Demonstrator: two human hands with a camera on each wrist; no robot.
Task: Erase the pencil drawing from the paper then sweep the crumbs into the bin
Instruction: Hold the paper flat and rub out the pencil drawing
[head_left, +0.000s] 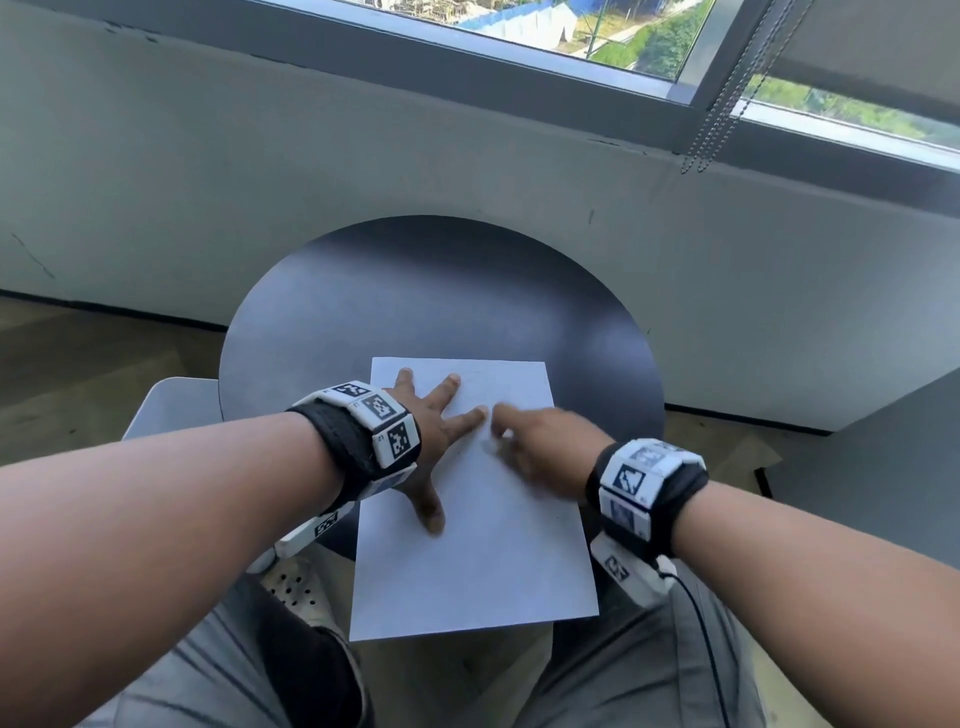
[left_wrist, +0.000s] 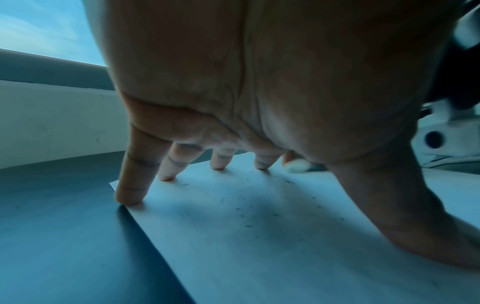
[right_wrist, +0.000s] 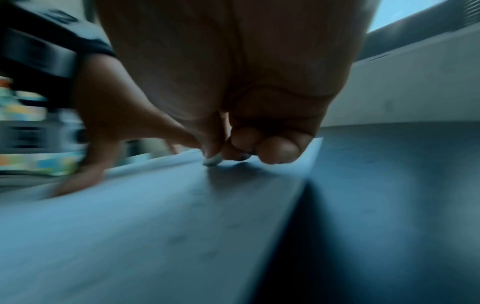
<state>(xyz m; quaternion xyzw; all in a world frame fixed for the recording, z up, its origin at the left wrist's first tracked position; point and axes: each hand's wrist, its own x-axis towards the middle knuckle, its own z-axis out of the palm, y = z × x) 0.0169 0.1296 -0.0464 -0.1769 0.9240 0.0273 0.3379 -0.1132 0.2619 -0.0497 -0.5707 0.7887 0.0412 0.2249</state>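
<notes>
The right hand (head_left: 535, 441) pinches a small eraser (right_wrist: 213, 160) and rubs the paper (head_left: 478, 561), blurred. The left hand (head_left: 431, 431), fingers spread flat, presses the sheet on the counter (head_left: 441, 291). Better to keep this pressure and use short strokes, so the crumbs (left_wrist: 246, 214) stay on the paper. I see no bin

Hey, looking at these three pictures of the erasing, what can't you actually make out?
- Right hand: motion-blurred in the head view.
- Eraser: only a pale tip shows below the fingers; its shape is hidden.
- Drawing on the paper: too faint to read in any view.
- Crumbs: tiny specks, seen only from the left wrist.
- Bin: cannot be identified in any view.
</notes>
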